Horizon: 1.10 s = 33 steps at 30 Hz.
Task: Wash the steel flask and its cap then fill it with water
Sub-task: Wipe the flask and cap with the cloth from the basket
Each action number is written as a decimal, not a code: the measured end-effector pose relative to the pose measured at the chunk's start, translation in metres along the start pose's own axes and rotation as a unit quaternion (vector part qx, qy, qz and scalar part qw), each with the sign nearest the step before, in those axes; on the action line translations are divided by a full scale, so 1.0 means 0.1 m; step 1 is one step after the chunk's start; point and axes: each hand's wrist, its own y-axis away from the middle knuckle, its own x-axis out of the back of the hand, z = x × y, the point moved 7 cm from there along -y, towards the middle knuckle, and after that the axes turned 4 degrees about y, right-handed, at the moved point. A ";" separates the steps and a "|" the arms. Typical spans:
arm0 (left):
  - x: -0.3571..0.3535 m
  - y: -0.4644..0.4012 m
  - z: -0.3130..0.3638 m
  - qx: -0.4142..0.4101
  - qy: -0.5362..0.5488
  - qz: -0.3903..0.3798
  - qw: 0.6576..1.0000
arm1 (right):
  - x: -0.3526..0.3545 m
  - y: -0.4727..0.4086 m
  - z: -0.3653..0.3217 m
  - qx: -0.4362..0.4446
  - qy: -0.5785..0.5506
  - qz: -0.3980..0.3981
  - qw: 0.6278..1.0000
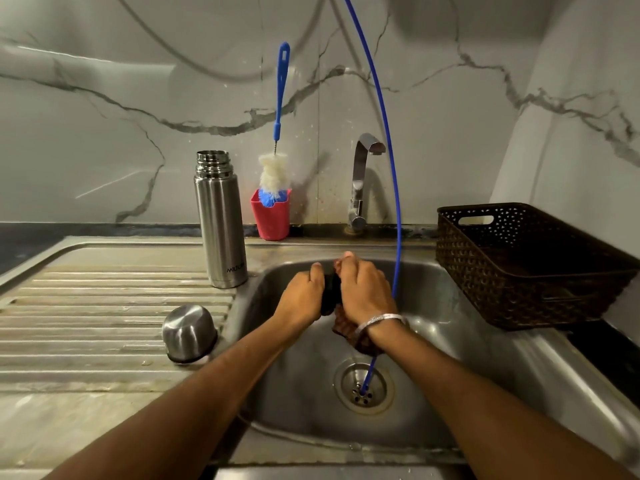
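The steel flask (220,220) stands upright and uncapped on the drainboard, just left of the sink basin (450,341). Its steel outer cup (189,332) lies upside down on the drainboard nearer to me. Over the basin my left hand (303,296) grips a small black part (330,294), probably the flask's inner stopper. My right hand (363,291) holds a brownish scrub cloth (346,332) against it. Much of the black part is hidden between my hands.
A bottle brush (275,168) stands in a red holder (271,216) at the back. The tap (362,181) is behind the basin. A blue hose (388,140) hangs down into the drain (363,386). A dark woven basket (526,265) sits on the right.
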 end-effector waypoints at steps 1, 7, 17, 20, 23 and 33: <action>-0.01 0.01 0.03 -0.012 0.020 0.006 1.000 | -0.01 -0.05 0.11 -0.087 -0.043 -0.006 0.995; -0.12 0.14 0.19 -0.067 0.138 0.008 0.988 | -0.19 -0.04 0.50 -0.372 -0.385 -0.083 0.840; -0.04 0.04 0.08 -0.092 0.100 -0.024 0.990 | 0.09 -0.01 0.30 -0.219 -0.309 -0.080 0.922; 0.03 0.05 0.12 -0.105 0.106 0.007 0.989 | -0.03 0.09 0.08 -0.108 -0.223 -0.109 0.963; 0.06 0.10 0.23 -0.154 0.108 0.000 0.982 | -0.01 0.07 0.04 -0.062 -0.206 -0.067 0.974; -0.08 0.27 0.50 -0.203 0.132 -0.067 0.968 | 0.21 -0.06 0.41 -0.215 -0.299 0.053 0.928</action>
